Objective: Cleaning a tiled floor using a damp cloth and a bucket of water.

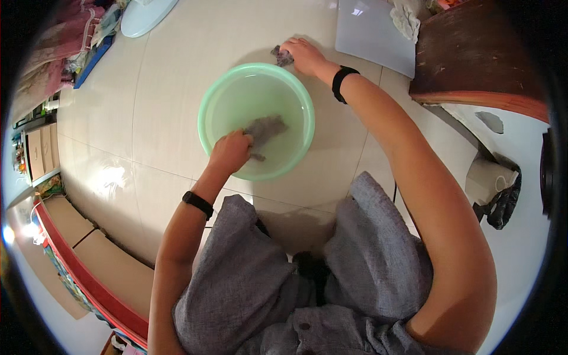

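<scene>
I see the left hand (231, 149) with its grip clenched on a grey cloth (266, 130), partly in the water (254, 94) inside the green basin (258, 66). Right hand (303, 56) is just past the basin's far rim, grip pinching a small dark cloth (283, 58). Can't tell if that one touches the floor (171, 112). Basin sits ahead of the knees (371, 192)

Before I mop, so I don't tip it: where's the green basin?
In the head view, the green basin sits just left of centre on the floor, left hand over its near-left rim, right hand past its far-right rim.
</scene>
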A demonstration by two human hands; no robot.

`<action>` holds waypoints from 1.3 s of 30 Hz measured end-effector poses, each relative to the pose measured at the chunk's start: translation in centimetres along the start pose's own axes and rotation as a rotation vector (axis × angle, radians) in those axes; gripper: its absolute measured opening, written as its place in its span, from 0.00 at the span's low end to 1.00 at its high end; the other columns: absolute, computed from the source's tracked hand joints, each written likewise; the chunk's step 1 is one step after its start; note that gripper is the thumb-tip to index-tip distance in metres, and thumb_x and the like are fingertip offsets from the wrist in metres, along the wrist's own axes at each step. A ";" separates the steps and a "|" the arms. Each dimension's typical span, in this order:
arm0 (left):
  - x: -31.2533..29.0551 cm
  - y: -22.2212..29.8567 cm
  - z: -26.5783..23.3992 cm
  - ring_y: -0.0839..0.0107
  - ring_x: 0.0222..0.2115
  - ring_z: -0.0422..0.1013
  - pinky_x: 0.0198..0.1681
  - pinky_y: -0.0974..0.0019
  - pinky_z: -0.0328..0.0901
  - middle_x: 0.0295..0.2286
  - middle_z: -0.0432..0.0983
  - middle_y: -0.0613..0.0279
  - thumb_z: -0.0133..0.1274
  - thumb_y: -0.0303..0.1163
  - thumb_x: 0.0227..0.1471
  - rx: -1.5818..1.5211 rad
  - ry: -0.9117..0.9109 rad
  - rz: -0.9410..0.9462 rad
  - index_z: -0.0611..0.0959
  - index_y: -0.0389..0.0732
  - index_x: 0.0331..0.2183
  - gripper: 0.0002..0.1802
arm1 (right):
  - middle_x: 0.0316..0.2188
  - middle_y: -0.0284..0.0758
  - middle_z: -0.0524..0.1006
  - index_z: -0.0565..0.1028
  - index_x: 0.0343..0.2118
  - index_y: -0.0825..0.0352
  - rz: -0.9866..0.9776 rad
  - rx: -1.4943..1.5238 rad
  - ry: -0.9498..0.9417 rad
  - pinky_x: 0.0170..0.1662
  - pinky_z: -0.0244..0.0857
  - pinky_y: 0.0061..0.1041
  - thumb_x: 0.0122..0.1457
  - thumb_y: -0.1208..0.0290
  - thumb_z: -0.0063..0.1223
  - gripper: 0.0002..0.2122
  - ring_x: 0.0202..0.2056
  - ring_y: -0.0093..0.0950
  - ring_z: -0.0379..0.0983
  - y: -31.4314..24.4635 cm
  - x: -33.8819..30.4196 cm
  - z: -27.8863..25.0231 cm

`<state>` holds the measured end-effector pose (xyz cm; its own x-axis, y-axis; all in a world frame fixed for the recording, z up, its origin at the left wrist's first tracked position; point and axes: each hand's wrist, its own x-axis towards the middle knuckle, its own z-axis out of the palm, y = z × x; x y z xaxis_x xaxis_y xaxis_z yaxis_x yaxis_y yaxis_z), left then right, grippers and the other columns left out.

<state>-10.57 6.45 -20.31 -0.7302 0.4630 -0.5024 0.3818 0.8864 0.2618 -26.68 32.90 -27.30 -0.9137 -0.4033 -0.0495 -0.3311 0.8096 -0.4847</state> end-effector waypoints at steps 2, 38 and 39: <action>0.1 0.2 -0.2 0.52 0.35 0.70 0.39 0.51 0.66 0.31 0.70 0.51 0.49 0.31 0.43 0.005 -0.023 -0.009 0.77 0.40 0.27 0.07 | 0.44 0.38 0.70 0.72 0.41 0.62 -0.026 0.033 0.093 0.52 0.60 0.35 0.45 0.84 0.46 0.18 0.48 0.40 0.64 0.6 -1.4 1.0; 0.6 -0.3 0.5 0.52 0.41 0.69 0.43 0.54 0.67 0.38 0.69 0.52 0.49 0.26 0.45 -0.157 0.157 0.108 0.73 0.44 0.43 0.19 | 0.39 0.44 0.75 0.70 0.45 0.69 0.779 -0.675 -0.545 0.44 0.66 0.38 0.59 0.68 0.40 0.15 0.38 0.41 0.73 23.8 -59.2 -9.2; -0.1 -0.5 0.2 0.52 0.41 0.69 0.43 0.54 0.67 0.38 0.69 0.52 0.49 0.26 0.45 -0.127 0.161 0.033 0.73 0.44 0.43 0.19 | 0.41 0.43 0.75 0.72 0.43 0.68 1.173 -0.318 -0.307 0.43 0.66 0.37 0.58 0.66 0.41 0.15 0.40 0.40 0.72 22.8 -58.0 -9.5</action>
<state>-10.57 5.99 -20.61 -0.8037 0.4765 -0.3563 0.3395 0.8590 0.3831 16.54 78.83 -27.16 -0.6176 0.5811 -0.5300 0.5627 0.7973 0.2184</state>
